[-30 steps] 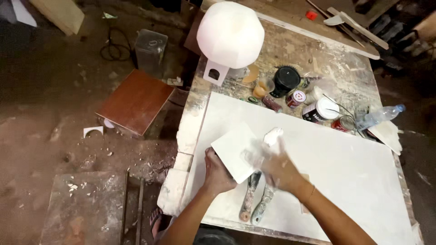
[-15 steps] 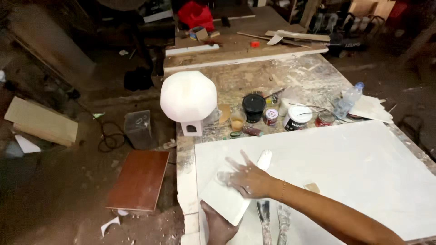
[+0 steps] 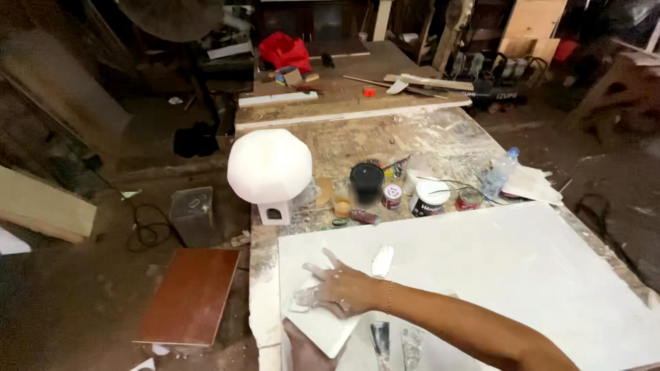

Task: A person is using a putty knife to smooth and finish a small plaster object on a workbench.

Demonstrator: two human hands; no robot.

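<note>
Now right hand [image 3: 344,290] flat atop white tile [image 3: 323,328]

We see a long, paint-spattered wooden table [image 3: 440,148]. On it lies a large white flat board [image 3: 495,275], with a white mushroom-shaped model [image 3: 269,172], a black round jar [image 3: 366,183], a white-lidded paint tin [image 3: 429,197] and a clear plastic bottle [image 3: 498,174] standing just behind it.
</note>
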